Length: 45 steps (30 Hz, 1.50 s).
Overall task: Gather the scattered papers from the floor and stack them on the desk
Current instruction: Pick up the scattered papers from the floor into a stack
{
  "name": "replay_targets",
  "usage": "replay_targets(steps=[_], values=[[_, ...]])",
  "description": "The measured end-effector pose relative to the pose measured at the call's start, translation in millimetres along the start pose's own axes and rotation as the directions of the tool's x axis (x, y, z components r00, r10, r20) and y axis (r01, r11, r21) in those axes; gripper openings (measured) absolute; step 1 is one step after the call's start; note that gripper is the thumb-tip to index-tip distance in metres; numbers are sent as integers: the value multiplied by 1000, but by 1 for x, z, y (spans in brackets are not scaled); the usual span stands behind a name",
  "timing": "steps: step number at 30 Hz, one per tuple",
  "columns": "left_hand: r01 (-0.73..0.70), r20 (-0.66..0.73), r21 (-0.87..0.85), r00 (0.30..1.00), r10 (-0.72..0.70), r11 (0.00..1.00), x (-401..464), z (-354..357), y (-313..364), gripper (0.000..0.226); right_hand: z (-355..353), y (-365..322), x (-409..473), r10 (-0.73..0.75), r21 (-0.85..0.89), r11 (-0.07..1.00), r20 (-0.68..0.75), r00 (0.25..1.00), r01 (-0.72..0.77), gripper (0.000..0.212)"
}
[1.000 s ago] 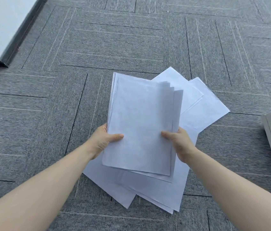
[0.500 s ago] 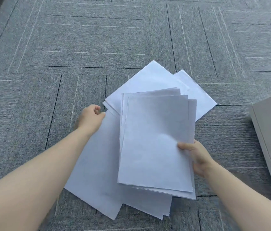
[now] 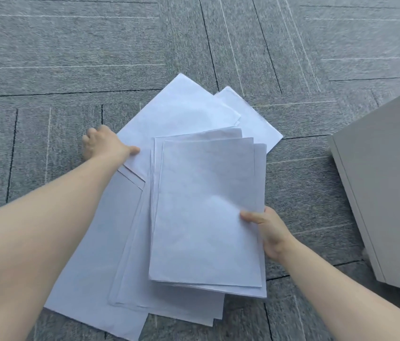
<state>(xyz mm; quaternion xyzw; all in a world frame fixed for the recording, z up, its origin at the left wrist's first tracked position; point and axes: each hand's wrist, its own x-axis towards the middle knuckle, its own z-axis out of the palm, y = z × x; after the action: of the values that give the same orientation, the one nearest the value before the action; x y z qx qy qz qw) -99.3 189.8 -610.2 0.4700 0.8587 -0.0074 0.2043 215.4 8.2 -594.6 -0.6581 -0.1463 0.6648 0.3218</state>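
A gathered sheaf of papers is held at its right edge by the right hand, the thumb laid across the top sheet and the other fingers hidden beneath, so that the sheets are pinched together; the grip sits low on the long edge, presumably so that the sheaf can be carried one-handed while the other hand is kept free for collecting. The sheaf is kept just above the loose sheets that lie fanned and overlapping on the grey carpeted floor, a position from which further sheets could be slid under or onto it with little travel. The left hand is reached out to the left corner of the uppermost loose sheet, with the thumb pressed on the paper near its edge and the remaining fingers curled down toward the carpet; whether the corner is already pinched or only pressed cannot be told. That corner is a sensible place to start, since a flat sheet on carpet is most easily lifted from an edge. Several sheets are judged to remain uncollected, so the task is partly done. A grey piece of furniture stands to the right; whether it is the desk cannot be told, and no desk surface is shown.
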Motion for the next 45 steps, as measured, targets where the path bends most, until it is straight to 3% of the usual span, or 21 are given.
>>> replay_targets(steps=[7,11,14,18,21,24,27,29,31,34,37,39,43,45], values=[[-1,57,14,998,1,1000,8,-3,-7,87,4,-5,6,-16,1,1000,-10,1000,16,22],[-65,135,22,989,62,998,7,-6,-8,51,4,-5,9,-35,48,998,-9,999,35,21],[-123,69,-88,989,129,988,1,-7,-11,25,4,-6,8,-45,83,995,-37,998,48,21],[-166,-135,-248,982,136,954,-7,-14,-24,24,3,-8,8,-66,111,991,-101,993,77,26],[-208,-232,-436,966,115,876,-9,-22,-40,21,4,-8,6,-58,170,982,-141,988,82,36],[-170,-232,-643,973,22,747,-11,-28,-61,13,5,-11,4,-56,244,965,-154,986,93,46],[-119,-174,-782,984,-31,612,-21,-28,-76,10,8,-17,-1,-46,290,954,-108,993,76,92],[-99,-153,-844,986,-59,527,-31,-28,-84,6,9,-19,0,-49,331,942,-48,998,62,108],[-72,-141,-894,982,-126,443,-39,-28,-91,10,13,-25,-2,-53,333,942,8,999,47,105],[-51,-131,-926,973,-192,373,-47,-32,-102,11,20,-31,-7,-73,338,940,82,994,41,79],[-70,-151,-936,965,-214,345,-52,-41,-109,7,23,-32,-8,-59,337,941,111,992,18,97],[-78,-144,-941,973,-183,330,-56,-45,-109,6,26,-33,-10,-54,345,939,133,990,5,94],[-7,-43,-927,995,-87,374,-77,-35,-107,13,33,-34,-16,-58,350,937,167,984,-4,40],[45,27,-916,998,-51,399,-90,-23,-111,11,36,-34,-18,-68,337,942,165,984,9,61]])
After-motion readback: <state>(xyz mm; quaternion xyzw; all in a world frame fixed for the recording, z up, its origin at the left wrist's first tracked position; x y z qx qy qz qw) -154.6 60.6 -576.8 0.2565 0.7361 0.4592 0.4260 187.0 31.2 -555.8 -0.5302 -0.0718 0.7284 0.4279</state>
